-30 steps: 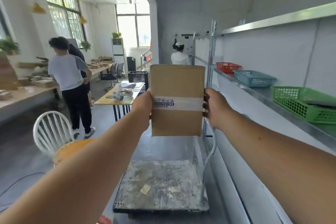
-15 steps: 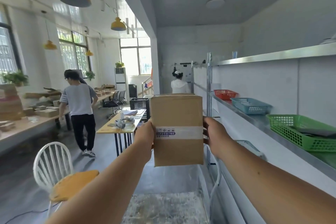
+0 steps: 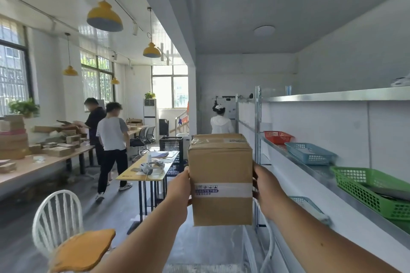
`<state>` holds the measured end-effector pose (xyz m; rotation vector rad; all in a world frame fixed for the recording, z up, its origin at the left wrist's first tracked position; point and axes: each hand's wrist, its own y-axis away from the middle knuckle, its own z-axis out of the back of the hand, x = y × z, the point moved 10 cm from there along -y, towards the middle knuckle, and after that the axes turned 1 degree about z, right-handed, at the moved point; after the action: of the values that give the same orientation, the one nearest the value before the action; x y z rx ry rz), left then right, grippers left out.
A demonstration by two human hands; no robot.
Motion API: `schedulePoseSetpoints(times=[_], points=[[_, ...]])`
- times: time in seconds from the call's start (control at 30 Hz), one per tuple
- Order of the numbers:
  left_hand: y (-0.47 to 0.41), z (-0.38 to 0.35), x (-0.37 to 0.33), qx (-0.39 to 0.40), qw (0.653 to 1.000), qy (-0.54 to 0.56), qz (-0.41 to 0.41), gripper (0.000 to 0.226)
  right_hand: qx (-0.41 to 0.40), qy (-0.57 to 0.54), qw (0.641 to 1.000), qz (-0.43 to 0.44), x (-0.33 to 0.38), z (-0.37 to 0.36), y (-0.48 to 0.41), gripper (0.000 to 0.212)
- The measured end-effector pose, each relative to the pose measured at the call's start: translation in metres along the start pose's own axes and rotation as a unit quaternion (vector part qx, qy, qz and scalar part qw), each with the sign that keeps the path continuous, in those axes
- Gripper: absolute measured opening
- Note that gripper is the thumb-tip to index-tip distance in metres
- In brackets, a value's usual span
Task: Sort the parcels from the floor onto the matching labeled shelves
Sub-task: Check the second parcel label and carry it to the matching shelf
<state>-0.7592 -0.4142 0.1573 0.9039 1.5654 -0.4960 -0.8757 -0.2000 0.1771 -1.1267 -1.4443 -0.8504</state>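
While both arms reach forward, the left hand (image 3: 179,186) and right hand (image 3: 267,190) clamp a cardboard parcel (image 3: 220,178) between them, upright at chest height. Just right stands the metal shelf (image 3: 310,169) carrying red, blue and green baskets.

- The cardboard box (image 3: 220,180) carries a white tape band (image 3: 224,190) printed with small handling icons and blue characters, too blurred to read.
- No other text is legible.

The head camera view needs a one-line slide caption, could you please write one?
Both hands, left and right, hold a taped cardboard box upright beside a shelf of baskets.
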Motion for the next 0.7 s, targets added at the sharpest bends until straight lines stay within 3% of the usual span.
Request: schedulePoseSetpoints(times=[0.37,0.57,0.63,0.7], points=[[0.001,0.012,0.034,0.006,0.999,0.047,0.024,0.029,-0.009,0.015,1.000,-0.016,-0.031,0.001,0.004,0.040],[0.009,0.021,0.043,0.000,0.998,0.060,0.025,0.022,-0.012,0.007,0.999,-0.030,-0.050,-0.002,0.005,0.024],[0.010,0.024,0.045,-0.004,0.998,0.067,0.022,0.023,-0.008,0.012,0.999,-0.034,-0.055,-0.003,0.008,0.036],[0.012,0.026,0.047,-0.006,0.997,0.073,0.020,0.023,-0.006,0.012,0.999,-0.037,-0.060,-0.001,0.008,0.064]])
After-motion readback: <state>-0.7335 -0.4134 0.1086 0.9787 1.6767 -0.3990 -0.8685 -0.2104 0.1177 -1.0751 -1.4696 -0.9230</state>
